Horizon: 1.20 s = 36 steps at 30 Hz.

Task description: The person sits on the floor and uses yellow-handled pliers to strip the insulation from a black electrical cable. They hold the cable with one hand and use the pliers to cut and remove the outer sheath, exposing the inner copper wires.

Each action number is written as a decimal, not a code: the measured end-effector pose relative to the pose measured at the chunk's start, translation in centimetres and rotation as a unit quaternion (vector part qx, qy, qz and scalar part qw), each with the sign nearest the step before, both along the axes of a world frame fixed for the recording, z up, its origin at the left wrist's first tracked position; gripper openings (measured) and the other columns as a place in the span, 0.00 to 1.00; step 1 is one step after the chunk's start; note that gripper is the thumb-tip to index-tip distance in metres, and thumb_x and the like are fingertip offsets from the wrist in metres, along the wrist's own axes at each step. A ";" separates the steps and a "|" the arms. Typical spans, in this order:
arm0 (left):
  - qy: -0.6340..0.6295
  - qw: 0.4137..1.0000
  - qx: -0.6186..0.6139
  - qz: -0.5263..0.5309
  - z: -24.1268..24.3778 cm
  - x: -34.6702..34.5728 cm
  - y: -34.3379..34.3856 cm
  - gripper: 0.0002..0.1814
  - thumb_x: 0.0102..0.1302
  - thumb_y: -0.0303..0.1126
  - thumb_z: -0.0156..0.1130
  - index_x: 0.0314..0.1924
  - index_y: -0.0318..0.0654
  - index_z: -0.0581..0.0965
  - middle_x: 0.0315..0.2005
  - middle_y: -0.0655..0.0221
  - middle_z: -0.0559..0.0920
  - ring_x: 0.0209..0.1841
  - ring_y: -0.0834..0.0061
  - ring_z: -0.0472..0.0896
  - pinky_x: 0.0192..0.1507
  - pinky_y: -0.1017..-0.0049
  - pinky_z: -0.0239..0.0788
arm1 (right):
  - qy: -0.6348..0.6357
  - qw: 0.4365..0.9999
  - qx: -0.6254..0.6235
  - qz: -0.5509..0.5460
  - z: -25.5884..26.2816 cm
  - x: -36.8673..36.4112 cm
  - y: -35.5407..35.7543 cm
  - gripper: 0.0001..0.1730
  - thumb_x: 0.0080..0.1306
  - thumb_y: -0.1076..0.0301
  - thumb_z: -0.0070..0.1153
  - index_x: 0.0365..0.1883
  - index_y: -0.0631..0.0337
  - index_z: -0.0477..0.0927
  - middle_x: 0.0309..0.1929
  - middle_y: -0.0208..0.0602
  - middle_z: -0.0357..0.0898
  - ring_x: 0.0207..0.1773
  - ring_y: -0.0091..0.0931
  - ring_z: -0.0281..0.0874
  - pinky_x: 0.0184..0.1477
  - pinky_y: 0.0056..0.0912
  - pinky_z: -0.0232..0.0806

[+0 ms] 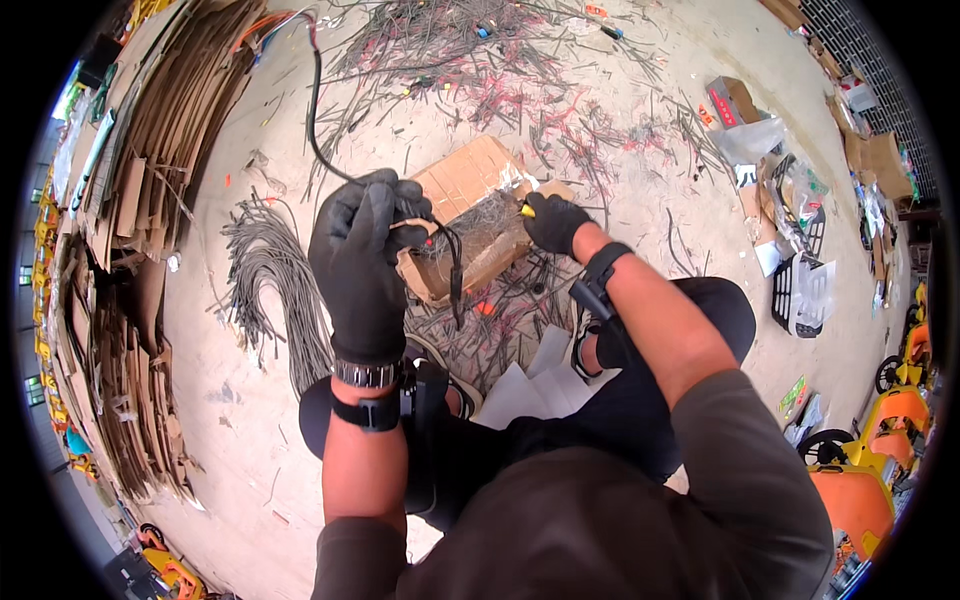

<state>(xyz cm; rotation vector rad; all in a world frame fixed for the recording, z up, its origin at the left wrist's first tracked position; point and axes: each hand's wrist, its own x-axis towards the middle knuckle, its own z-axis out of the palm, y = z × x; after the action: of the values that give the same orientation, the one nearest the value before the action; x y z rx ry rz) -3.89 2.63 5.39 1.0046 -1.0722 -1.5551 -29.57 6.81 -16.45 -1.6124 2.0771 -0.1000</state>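
Observation:
In a black glove, my left hand (358, 251) grips a black cable (311, 124). One length of it arcs up and away to bared coloured wires at the far left. From the thumb side hangs a thin dark branch with a plug-like end (456, 289); a short tan strip (412, 223) also shows at the fingers. My gloved right hand (556, 223) is closed around a small yellow-ended tool (528, 211), its kind mostly hidden by the fingers. That hand is at the right edge of an open cardboard box (469, 169) containing fine wire scraps (491, 225).
A bundle of grey cables (274, 262) lies left of my knees. Cut cable pieces (450, 45) litter the floor ahead. Flattened cardboard (172, 112) is stacked at the left. White sheets (532, 394) lie between my feet; a black plastic basket (787, 296) stands right.

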 end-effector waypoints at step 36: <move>0.056 0.985 -0.158 -0.050 2.3 -0.1 0.9 0.16 0.76 0.33 0.54 0.49 0.25 0.81 0.43 0.59 0.86 0.40 0.76 0.81 0.47 0.76 0.73 | -0.510 0.810 -0.150 0.246 23.9 6.2 -1.7 0.19 0.80 0.56 0.45 0.46 0.62 0.82 0.22 0.28 0.74 0.20 0.17 0.67 0.24 0.23 0.61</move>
<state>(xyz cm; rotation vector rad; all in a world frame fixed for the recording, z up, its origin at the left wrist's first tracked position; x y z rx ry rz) -3.96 3.48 7.65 0.6496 -1.2591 -1.4453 -23.33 5.10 7.45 -1.6517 0.8151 -0.9251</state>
